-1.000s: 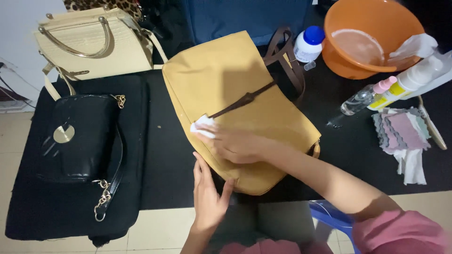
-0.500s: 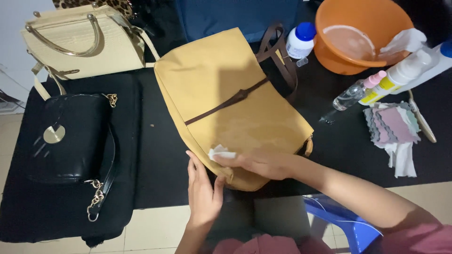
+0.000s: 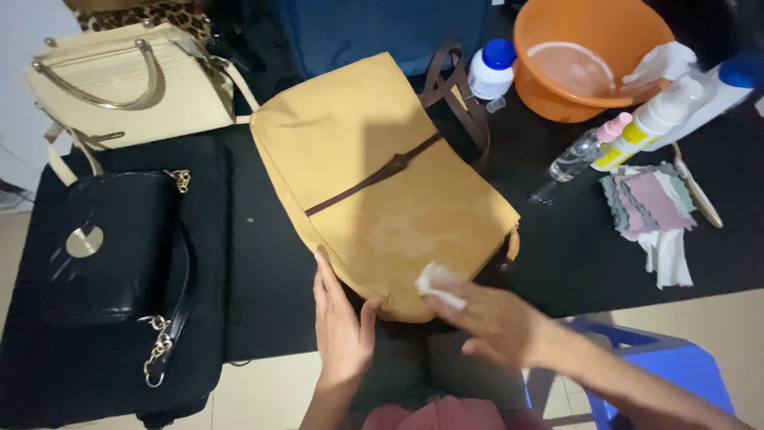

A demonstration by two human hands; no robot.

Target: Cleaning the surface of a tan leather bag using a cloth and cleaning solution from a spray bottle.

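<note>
A table (image 3: 573,255) with a black top fills most of the view, its near edge running across the lower part of the picture. Below that edge lies a floor (image 3: 263,390) of pale cream tiles with thin dark joints, and a blue plastic stool (image 3: 676,366) stands on it at the lower right. A strip of white wall (image 3: 20,32) shows at the upper left, and the light is dim and even, with soft shadows on the table.
</note>
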